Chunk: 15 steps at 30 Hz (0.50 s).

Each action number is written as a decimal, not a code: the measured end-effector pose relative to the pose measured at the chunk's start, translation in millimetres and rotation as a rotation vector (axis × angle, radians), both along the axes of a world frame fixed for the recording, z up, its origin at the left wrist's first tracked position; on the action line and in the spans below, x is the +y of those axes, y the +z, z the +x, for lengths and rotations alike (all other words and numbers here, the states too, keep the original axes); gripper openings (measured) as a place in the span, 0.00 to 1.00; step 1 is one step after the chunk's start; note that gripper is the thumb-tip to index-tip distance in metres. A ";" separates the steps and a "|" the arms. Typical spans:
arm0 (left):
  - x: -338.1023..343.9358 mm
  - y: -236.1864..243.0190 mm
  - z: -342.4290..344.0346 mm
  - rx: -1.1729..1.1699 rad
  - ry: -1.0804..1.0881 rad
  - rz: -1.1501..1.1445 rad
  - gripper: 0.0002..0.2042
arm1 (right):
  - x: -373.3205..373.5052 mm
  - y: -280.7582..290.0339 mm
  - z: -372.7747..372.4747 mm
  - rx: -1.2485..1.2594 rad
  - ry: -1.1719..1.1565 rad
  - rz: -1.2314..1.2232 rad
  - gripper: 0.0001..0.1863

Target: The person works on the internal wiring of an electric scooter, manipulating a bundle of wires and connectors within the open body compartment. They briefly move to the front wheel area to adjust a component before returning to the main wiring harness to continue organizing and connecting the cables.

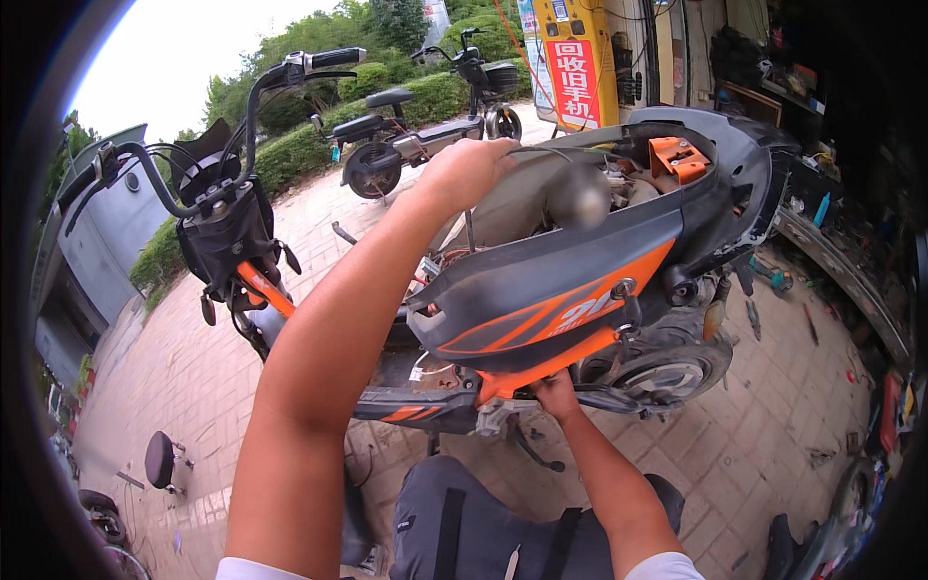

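Note:
An electric scooter stands before me, its seat off and its black-and-orange body cover (541,290) open on top. My left hand (469,169) reaches across to the cover's far upper edge, fingers closed over the rim. My right hand (554,394) grips the lower edge of the orange side trim (551,367); some of its fingertips are hidden underneath. Inside the opening lie wires and grey inner parts, with an orange bracket (679,160) toward the rear. A key lock (623,288) sits in the near side. The handlebar (208,198) is at the left.
The rear wheel (672,375) and kickstand (536,454) are on the near side. Beyond stands another electric bike (420,130) beside a yellow cabinet (580,72). A round stool (164,459) is at the left. Tools and parts, including a teal power tool (778,278), litter the paving at right.

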<state>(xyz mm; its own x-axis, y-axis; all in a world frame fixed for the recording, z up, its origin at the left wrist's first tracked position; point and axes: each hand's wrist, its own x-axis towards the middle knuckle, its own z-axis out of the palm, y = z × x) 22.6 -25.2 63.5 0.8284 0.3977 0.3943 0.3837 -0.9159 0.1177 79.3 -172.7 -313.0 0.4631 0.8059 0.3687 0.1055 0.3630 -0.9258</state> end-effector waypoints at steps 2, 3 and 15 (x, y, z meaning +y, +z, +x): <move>9.4 0.7 -5.4 0.018 0.110 0.129 0.18 | 5.9 -7.0 2.1 0.003 -0.049 0.059 0.12; 12.5 2.5 -10.3 0.003 0.081 -0.012 0.18 | 10.0 -18.2 2.5 -0.018 -0.063 0.104 0.13; -3.2 -84.4 -44.5 -0.420 -0.171 -0.944 0.08 | 3.2 -72.3 69.7 0.182 0.130 -0.065 0.19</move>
